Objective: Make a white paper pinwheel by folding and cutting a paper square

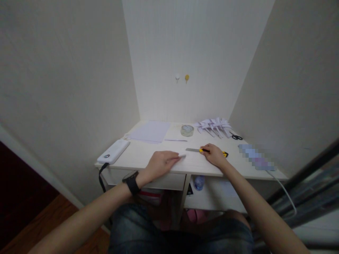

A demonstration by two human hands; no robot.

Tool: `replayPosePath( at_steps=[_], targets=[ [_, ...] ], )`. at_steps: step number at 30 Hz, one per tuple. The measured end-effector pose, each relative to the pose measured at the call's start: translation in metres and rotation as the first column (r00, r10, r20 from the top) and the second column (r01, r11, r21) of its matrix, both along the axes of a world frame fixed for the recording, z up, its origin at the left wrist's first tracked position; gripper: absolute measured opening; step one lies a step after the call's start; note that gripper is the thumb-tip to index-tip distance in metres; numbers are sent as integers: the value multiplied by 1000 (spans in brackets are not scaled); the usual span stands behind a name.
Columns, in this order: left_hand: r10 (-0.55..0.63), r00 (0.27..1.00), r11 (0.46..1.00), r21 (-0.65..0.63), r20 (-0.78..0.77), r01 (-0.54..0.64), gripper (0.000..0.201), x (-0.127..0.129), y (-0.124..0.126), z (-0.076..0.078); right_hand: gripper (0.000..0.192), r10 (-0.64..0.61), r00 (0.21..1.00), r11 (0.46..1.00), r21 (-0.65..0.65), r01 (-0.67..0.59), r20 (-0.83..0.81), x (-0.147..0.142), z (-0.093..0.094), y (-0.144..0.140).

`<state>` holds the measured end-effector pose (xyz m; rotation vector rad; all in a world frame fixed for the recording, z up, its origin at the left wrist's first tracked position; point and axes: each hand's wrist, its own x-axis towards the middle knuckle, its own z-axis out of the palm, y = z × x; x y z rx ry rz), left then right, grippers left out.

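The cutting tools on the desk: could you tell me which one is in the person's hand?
The yellow-and-black utility knife, under the right hand near the front edge. The black scissors lie untouched farther back, beside the folded paper shapes.

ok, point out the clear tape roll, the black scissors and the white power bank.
clear tape roll (pixel 187 130), head view, on its top rim.
black-handled scissors (pixel 236 137), head view, on the handles.
white rectangular power bank (pixel 113 151), head view, middle of its top face.

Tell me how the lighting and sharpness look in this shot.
Head view: dim, soft light, brightest on the back wall above the pale wooden desk; wide-angle lens bends the walls; a pixelated patch hides something at right; the yellow utility knife looks slightly soft.
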<state>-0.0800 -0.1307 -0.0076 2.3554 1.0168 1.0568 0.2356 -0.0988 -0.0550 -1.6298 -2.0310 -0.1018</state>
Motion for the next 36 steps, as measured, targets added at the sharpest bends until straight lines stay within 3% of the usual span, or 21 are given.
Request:
replayPosePath(
  at_steps=[3, 5, 7, 9, 11, 17, 25, 29, 31, 33, 34, 36],
  targets=[
    [157, 946, 985, -119, 284, -127, 59, 8, 15, 15, 25, -41, 998, 999, 37, 39, 56, -2, 1, -3],
    [208, 819, 960, -274, 535, -65, 61, 13, 26, 20, 24, -57, 996, 997, 55, 54, 64, -4, 1, -6],
    [287, 675, 898, -436, 679, 56, 60, 17, 36, 19, 23, -74, 997, 993, 98, 70, 35, -7, 3, -10],
    [377, 577, 819, -551, 725, 158, 59, 20, 42, 13, 24, -103, 994, 980, 166, 108, -39, -11, 5, -14],
    [435, 523, 762, -609, 733, 220, 56, 21, 46, 5, 25, -118, 985, 966, 217, 143, -125, -18, 10, -20],
    [487, 477, 674, -662, 732, 329, 43, 25, 51, -12, 20, -46, 986, 967, 239, 84, -159, -47, 26, -37],
    [481, 525, 622, -695, 702, 360, 36, 32, 48, -9, 18, 28, 996, 987, 157, -14, -88, -64, 33, -39],
    [349, 662, 510, -727, 663, 460, 38, 26, 36, -6, 22, 49, 997, 998, 33, -48, -53, -56, 31, -32],
    [285, 766, 480, -778, 576, 407, 34, 22, 30, -5, 22, 63, 997, 998, -16, -64, -51, -50, 28, -28],
    [218, 882, 511, -819, 419, 262, 36, 18, 25, -5, 22, 78, 996, 995, -59, -81, -51, -43, 25, -24],
    [171, 933, 561, -810, 315, 171, 40, 17, 24, -6, 22, 87, 995, 993, -75, -90, -47, -41, 23, -23],
    [73, 994, 755, -656, 86, 1, 47, 16, 25, -6, 23, 102, 994, 990, -91, -105, -36, -38, 21, -21]
  ],
)
